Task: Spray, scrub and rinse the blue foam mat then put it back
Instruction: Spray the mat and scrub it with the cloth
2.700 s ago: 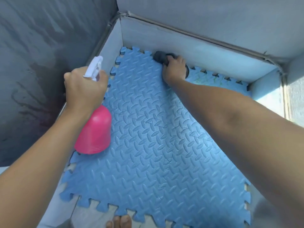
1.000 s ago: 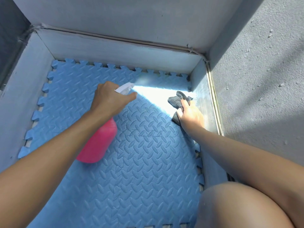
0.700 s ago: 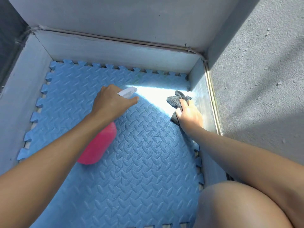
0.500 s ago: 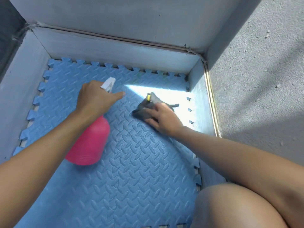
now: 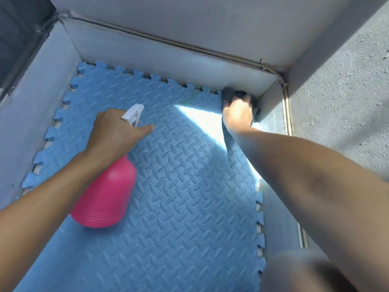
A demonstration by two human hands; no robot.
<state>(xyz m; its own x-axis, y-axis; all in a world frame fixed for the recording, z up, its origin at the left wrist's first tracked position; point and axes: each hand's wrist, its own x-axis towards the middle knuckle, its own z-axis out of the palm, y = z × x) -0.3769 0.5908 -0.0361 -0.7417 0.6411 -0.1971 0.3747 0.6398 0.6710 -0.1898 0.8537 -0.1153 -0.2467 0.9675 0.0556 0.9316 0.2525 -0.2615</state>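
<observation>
Fingers [image 5: 145, 129] of the left hand [image 5: 114, 131] are wrapped round the neck of the pink spray bottle [image 5: 106, 199], index extended, above the mat's left half. Blue foam mat [image 5: 168, 197] lies flat inside grey walls [image 5: 147, 53]. Right hand [image 5: 237, 115] presses a dark cloth [image 5: 229, 94] into the far right corner, fingers closed on it.
</observation>
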